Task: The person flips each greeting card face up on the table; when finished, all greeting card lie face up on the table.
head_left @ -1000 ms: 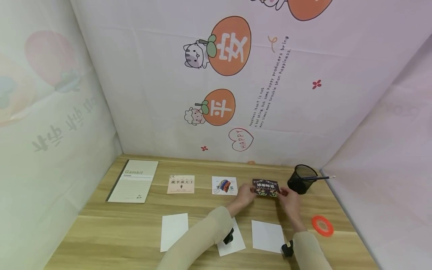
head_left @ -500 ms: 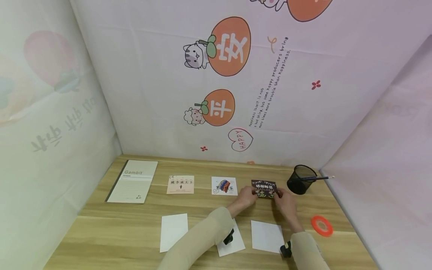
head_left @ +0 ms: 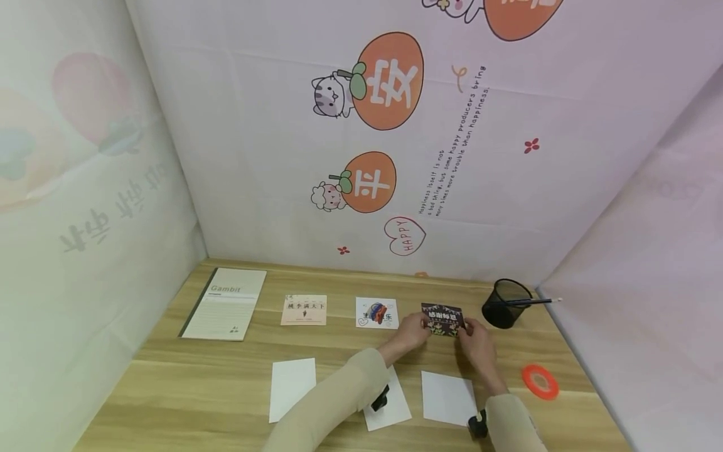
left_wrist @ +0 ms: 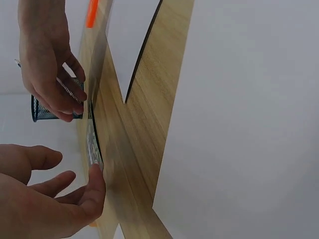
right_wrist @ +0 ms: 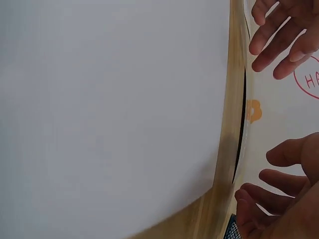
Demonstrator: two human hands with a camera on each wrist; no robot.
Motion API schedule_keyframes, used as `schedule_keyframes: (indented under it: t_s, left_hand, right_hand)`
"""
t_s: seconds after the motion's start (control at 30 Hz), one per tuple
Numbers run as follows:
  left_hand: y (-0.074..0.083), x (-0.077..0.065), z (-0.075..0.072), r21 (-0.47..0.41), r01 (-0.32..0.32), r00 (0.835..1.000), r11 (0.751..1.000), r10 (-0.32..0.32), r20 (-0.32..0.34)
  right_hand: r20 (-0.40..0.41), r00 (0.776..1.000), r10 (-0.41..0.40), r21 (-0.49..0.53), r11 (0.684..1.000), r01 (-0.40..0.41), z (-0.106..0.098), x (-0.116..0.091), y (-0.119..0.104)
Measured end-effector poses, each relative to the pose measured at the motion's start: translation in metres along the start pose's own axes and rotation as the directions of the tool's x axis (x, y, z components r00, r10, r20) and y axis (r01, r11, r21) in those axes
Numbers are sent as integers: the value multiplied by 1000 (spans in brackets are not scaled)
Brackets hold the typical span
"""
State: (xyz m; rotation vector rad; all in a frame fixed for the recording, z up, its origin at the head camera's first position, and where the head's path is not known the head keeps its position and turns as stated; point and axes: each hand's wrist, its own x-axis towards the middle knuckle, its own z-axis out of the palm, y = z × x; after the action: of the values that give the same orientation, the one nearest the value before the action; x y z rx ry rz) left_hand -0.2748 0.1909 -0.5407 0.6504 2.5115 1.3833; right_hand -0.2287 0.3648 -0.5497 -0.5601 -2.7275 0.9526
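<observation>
A dark card (head_left: 443,319) with pale lettering and a flower print lies on the wooden table between both hands. My left hand (head_left: 413,331) touches its left edge with the fingertips, and my right hand (head_left: 477,345) is at its right edge. In the left wrist view the card (left_wrist: 93,144) lies flat, seen nearly edge-on, with a finger of the left hand (left_wrist: 55,199) at its near end. The right hand (right_wrist: 284,199) shows loosely extended, spread fingers in the right wrist view. A white card with a colourful print (head_left: 376,312) lies just left of the left hand.
A pink card (head_left: 304,310) and a Gambit notebook (head_left: 226,307) lie farther left. White sheets (head_left: 292,389), (head_left: 449,397) are in front, one partly under the left forearm. A black mesh cup (head_left: 503,307) with a pencil (head_left: 533,302) and an orange tape roll (head_left: 540,382) are at right.
The dark card has turned a little to lie straighter and slid slightly toward me. Both hands moved with it, staying at its sides.
</observation>
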Motion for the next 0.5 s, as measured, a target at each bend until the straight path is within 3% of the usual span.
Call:
schedule_keyframes:
  t_s: [0.23, 0.33, 0.4, 0.5]
  left_hand:
    - [0, -10, 0, 20, -43, 999, 999, 43, 0]
    - [2, -18, -2, 117, -114, 993, 987, 113, 14]
    - [2, -24, -3, 235, -178, 984, 956, 176, 30]
    - [4, -33, -6, 408, -258, 965, 875, 256, 62]
  right_hand:
    - [-7, 999, -37, 38, 999, 38, -1, -10, -3]
    - [-22, 998, -59, 46, 997, 60, 0, -15, -1]
    - [-22, 997, -72, 58, 996, 73, -1, -19, 1]
    - [-19, 997, -80, 72, 994, 81, -2, -26, 2]
